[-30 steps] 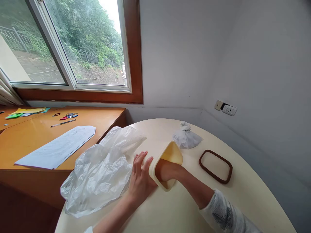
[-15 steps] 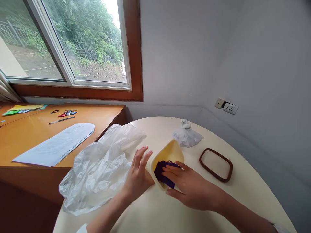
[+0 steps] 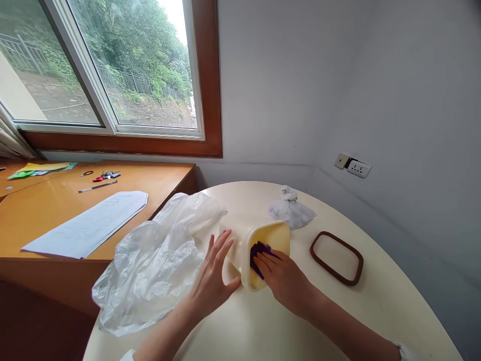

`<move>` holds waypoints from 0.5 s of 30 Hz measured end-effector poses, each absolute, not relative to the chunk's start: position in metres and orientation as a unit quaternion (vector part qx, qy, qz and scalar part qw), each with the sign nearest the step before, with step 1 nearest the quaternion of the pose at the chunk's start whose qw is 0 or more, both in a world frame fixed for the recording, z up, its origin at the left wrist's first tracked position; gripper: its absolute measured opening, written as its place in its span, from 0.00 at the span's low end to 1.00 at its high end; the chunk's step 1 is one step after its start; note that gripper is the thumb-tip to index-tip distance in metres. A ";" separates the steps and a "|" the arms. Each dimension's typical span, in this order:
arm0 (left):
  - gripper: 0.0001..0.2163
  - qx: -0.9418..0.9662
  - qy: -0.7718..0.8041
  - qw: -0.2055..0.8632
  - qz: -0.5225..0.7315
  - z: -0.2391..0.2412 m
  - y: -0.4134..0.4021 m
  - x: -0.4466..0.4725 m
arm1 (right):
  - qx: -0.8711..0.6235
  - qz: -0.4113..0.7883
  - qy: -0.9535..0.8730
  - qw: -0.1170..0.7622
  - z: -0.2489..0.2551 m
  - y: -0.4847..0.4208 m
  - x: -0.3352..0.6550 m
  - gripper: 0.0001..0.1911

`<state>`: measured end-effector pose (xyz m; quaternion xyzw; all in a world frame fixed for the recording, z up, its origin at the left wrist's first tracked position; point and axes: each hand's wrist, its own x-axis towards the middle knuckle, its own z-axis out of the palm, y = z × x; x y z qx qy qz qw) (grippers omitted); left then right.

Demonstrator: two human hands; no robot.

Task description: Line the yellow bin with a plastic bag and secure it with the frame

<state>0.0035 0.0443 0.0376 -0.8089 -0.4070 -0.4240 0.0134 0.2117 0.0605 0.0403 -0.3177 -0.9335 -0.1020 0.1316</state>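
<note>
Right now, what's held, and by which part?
Cannot tell; right grip touches the near side of the purple item, left grip is open beside the cream container.

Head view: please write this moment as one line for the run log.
left hand: spread beside container, contact unclear | right hand: at purple item inside container | table: brown ring, knotted bag, loose bag

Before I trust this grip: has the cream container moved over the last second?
Yes. The cream container has shifted to the right: its mouth is now closer to the brown ring lying on the table.
</note>
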 end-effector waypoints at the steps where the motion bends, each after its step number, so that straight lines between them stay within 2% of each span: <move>1: 0.37 -0.807 -0.414 0.014 -0.420 0.037 0.044 0.004 | -0.334 -0.075 -0.931 0.123 0.045 0.060 0.208 0.21; 4: 0.36 -0.800 -0.433 0.018 -0.414 0.032 0.042 0.008 | -0.377 -0.016 -0.920 0.108 0.058 0.057 0.196 0.19; 8: 0.40 -0.784 -0.445 0.030 -0.431 0.024 0.043 0.013 | -0.386 -0.020 -0.914 0.126 0.068 0.054 0.178 0.15; 11: 0.44 -0.766 -0.451 0.052 -0.455 0.022 0.046 0.014 | -0.381 -0.036 -0.907 0.176 0.068 0.051 0.165 0.10; 15: 0.45 -0.755 -0.445 0.090 -0.473 0.025 0.048 0.012 | -0.369 -0.052 -0.887 0.273 0.063 0.046 0.150 0.10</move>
